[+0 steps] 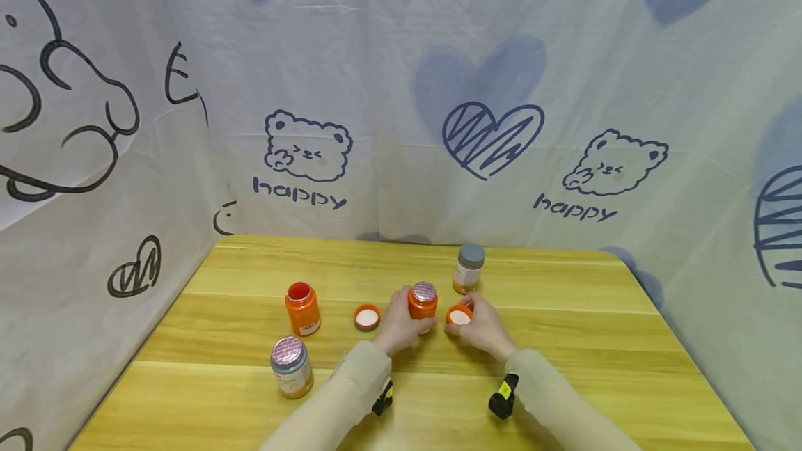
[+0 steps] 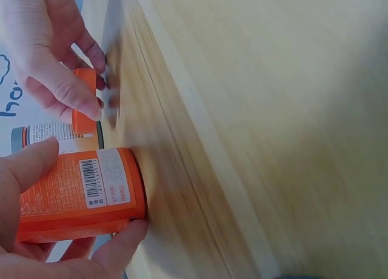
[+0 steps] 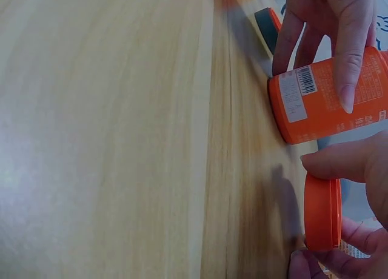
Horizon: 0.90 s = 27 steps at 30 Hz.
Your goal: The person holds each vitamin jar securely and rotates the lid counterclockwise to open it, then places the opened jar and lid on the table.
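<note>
My left hand [image 1: 399, 324] grips an orange bottle [image 1: 422, 303] round its body; a pinkish patterned seal covers its mouth. In the left wrist view the barcode label of this orange bottle [image 2: 91, 185] faces the camera. My right hand [image 1: 486, 328] pinches an orange lid [image 1: 459, 315] by its rim, its white inner side facing up, just right of the bottle. The right wrist view shows this lid [image 3: 322, 211] between thumb and fingers, close over the wood. Behind the right hand stands a grey-capped bottle [image 1: 468, 268].
Left of my left hand lies a loose grey-and-orange lid [image 1: 367, 317], white inside up. Farther left stands an uncapped orange bottle [image 1: 303, 308], with a grey-topped jar [image 1: 292, 367] bearing a patterned seal nearer me. A printed curtain [image 1: 401, 89] hangs behind the wooden table [image 1: 595, 339].
</note>
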### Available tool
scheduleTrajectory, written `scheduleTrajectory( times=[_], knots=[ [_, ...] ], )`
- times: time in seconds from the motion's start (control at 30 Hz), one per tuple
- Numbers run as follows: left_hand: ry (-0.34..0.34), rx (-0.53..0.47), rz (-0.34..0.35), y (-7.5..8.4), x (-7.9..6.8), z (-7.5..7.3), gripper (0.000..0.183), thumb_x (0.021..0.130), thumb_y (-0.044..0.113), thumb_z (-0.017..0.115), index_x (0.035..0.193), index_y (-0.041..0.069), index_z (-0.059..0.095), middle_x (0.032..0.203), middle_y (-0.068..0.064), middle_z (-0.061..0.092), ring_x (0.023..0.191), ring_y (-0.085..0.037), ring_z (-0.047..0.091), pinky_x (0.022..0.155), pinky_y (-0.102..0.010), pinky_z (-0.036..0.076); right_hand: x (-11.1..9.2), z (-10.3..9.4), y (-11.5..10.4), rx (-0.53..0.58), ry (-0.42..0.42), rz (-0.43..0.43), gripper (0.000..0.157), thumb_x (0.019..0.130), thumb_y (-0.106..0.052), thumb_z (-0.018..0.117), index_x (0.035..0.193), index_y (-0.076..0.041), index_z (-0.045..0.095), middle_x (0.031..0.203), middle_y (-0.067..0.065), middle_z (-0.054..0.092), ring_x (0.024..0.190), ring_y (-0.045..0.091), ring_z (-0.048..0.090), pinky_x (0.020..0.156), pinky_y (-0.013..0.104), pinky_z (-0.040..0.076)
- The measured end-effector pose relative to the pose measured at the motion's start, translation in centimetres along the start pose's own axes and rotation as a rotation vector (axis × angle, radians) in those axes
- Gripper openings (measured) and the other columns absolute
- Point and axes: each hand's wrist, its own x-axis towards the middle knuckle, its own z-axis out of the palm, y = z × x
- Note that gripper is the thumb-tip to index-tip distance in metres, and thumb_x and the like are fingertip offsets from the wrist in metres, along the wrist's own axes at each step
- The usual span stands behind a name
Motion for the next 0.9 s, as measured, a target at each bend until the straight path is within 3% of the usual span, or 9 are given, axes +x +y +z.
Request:
scheduleTrajectory(
  times=[0.3,0.57,0.9],
  knots=[
    [-0.015,-0.013,0.003,-0.2,0.1,-0.3,0.062,0.082,0.016,0.083,0.132,0.0,0.049,0.123,-0.019,0.062,0.115,-0.035,0.062,0.103,-0.053,0.049,0.3,0.3,0.4,-0.045,0.0,-0.047,0.048,0.075,-0.02,0.087,0.109,-0.004,0.057,0.103,0.011,0.063,0.095,0.025,0.06,0.089,0.045,0.051],
    [-0.106,-0.083,-0.074,-0.1,0.1,-0.9,0.062,0.082,0.01,0.081,0.134,0.001,0.048,0.127,-0.019,0.063,0.118,-0.035,0.061,0.107,-0.054,0.045,0.5,0.6,0.6,-0.138,0.015,-0.104,0.047,0.074,-0.021,0.088,0.106,-0.004,0.057,0.101,0.012,0.061,0.093,0.026,0.058,0.087,0.045,0.049],
    [-0.143,-0.031,-0.119,0.2,-0.1,-1.0,0.068,0.079,0.007,0.083,0.136,0.001,0.048,0.126,-0.02,0.063,0.116,-0.035,0.061,0.107,-0.054,0.045,0.6,0.7,0.9,-0.182,0.018,-0.119,0.049,0.075,-0.026,0.087,0.106,-0.006,0.056,0.102,0.013,0.058,0.094,0.029,0.056,0.087,0.045,0.047]
  ],
)
